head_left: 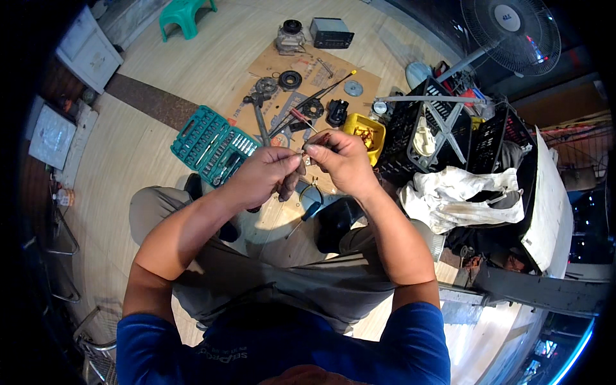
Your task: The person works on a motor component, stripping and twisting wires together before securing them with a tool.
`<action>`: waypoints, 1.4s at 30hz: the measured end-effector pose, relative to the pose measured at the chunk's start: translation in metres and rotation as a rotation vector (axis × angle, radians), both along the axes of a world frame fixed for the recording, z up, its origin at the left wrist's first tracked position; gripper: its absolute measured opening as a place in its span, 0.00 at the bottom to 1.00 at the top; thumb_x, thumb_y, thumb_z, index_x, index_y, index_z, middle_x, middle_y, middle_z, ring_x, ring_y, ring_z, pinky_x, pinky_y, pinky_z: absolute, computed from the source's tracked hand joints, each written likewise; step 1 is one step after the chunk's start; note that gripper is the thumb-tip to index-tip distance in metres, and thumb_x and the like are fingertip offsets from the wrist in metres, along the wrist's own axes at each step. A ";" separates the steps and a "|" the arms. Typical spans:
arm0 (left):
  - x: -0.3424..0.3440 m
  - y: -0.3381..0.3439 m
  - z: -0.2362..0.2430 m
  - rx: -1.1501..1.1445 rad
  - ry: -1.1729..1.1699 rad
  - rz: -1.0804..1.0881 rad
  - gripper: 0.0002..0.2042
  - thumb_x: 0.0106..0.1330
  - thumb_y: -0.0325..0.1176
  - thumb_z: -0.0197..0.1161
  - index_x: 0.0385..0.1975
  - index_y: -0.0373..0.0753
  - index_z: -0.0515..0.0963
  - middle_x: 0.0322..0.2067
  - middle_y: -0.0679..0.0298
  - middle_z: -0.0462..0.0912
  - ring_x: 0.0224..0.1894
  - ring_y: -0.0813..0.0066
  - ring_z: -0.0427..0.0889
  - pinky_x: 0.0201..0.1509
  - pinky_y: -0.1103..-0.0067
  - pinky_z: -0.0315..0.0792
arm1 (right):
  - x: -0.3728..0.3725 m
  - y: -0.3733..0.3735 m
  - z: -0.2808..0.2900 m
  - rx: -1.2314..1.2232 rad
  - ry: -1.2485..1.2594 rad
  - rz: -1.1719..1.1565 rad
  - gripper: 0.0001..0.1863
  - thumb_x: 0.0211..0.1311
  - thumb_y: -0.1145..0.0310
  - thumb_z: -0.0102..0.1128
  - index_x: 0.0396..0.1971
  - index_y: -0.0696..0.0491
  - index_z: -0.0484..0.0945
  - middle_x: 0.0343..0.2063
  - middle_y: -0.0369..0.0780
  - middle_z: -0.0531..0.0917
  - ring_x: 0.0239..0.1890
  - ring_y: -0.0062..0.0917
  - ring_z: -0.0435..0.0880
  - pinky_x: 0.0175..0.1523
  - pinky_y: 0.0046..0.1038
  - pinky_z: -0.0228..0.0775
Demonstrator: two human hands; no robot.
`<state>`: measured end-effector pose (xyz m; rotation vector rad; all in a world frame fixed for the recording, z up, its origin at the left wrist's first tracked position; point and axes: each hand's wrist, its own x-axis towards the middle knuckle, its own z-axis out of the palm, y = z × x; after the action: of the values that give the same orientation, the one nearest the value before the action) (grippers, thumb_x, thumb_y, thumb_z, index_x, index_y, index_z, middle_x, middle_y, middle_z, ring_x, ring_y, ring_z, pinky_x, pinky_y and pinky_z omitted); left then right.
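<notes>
My left hand point(273, 170) and my right hand point(343, 160) meet fingertip to fingertip above a cardboard sheet point(244, 106). Both are pinched closed around something too small to make out. The fingers look dark with grime. Just beyond them shows a red-handled screwdriver point(299, 116); whether a hand touches it I cannot tell. A hammer point(260, 122) lies beside my left hand. Nearer to me, below the hands, are pliers with blue handles point(312, 209). A yellow tub point(378, 124) with brass-coloured pieces stands right of my right hand.
A green socket set case point(212, 142) lies open at left. A black ring-shaped part point(290, 80), a grey disc point(353, 88) and a car radio point(332, 33) sit farther off. At right are a black crate point(401, 138), a white cloth point(449, 199) and a fan point(510, 32). A green stool point(181, 18) stands far left.
</notes>
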<state>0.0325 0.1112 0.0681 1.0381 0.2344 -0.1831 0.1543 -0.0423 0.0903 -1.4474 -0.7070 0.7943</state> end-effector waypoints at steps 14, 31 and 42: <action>0.000 -0.006 0.008 0.758 -0.061 0.126 0.09 0.66 0.31 0.56 0.31 0.30 0.78 0.22 0.60 0.78 0.21 0.75 0.76 0.26 0.78 0.69 | -0.005 0.001 -0.011 -0.072 0.026 -0.034 0.07 0.62 0.71 0.61 0.35 0.59 0.81 0.25 0.30 0.81 0.27 0.10 0.74 0.33 0.16 0.68; 0.003 0.012 0.007 0.136 -0.023 -0.190 0.10 0.70 0.33 0.52 0.29 0.35 0.72 0.17 0.71 0.67 0.17 0.83 0.64 0.21 0.84 0.61 | -0.005 -0.004 -0.021 0.103 0.257 0.009 0.08 0.62 0.69 0.62 0.34 0.59 0.79 0.22 0.34 0.80 0.20 0.11 0.70 0.25 0.14 0.61; 0.002 -0.002 0.012 0.600 -0.145 0.005 0.08 0.68 0.31 0.54 0.32 0.32 0.75 0.19 0.67 0.73 0.19 0.80 0.70 0.25 0.81 0.65 | -0.010 0.003 -0.019 0.019 0.136 -0.145 0.07 0.62 0.70 0.61 0.32 0.58 0.81 0.20 0.31 0.79 0.20 0.09 0.69 0.24 0.14 0.61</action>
<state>0.0345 0.1092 0.0798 1.6396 0.1616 -0.0286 0.1440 -0.0391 0.0717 -1.3969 -0.4992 0.7631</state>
